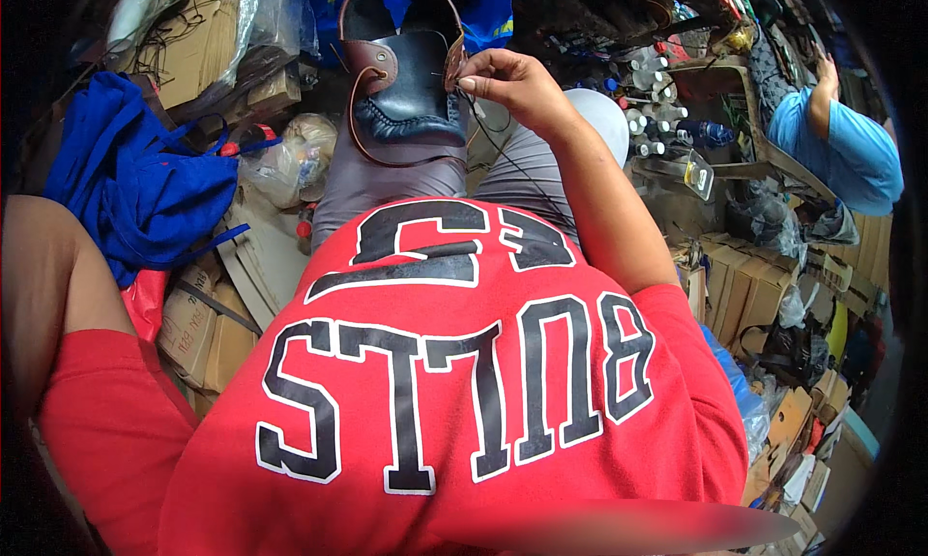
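A dark leather shoe (411,82) rests on my grey-trousered legs, its gathered toe seam facing me. Brown leather flaps flank its opening; the left flap (372,65) has a metal eyelet with a brown lace (358,140) through it, looping down. At the shoe's right flap, my right hand (512,87) is closed in a pinch of thumb and forefinger. What sits between the fingertips is too small to make out. A thin dark cord (512,160) trails below that hand. My left arm runs out past the left edge, and its hand is out of sight.
Blue cloth (135,179) is heaped at the left, beside clear plastic bags (295,155) and cardboard (198,43). Several plastic bottles (646,121) stand right of my knee. Boxes (744,285) are stacked farther right. A person in a light blue shirt (841,155) is at the far right.
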`<state>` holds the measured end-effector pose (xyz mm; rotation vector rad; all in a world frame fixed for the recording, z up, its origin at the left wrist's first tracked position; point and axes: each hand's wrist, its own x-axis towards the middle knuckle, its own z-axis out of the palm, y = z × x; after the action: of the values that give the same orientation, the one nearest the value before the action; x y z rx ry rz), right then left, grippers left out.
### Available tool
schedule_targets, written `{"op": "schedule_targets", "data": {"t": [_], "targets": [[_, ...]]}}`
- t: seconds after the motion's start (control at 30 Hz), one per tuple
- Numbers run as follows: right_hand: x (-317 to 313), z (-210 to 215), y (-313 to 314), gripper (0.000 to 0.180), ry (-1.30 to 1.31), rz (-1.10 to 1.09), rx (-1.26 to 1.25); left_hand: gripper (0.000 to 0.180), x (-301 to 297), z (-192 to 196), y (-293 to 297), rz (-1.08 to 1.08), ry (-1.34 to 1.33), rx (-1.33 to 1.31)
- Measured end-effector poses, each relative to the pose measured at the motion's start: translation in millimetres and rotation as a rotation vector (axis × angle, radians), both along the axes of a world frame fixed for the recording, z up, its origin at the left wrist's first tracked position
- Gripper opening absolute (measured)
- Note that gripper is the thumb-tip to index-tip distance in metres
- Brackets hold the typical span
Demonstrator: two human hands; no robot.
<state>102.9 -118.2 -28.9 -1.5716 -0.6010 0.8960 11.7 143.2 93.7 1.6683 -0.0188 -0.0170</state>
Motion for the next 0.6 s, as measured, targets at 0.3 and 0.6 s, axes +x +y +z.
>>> {"op": "schedule_targets", "data": {"t": [0.3,0.6], "targets": [[2.2,2.5,-5.0,0.016,0.000,-0.005,-0.032,0.030,-16.4,30.3,38.0,0.092,0.155,-0.100],[3.6,-2.4,-10.5,0.015,0.064,0.003,0.046,0.030,-25.2,51.4,52.9,0.187,0.315,-0.218]]}}
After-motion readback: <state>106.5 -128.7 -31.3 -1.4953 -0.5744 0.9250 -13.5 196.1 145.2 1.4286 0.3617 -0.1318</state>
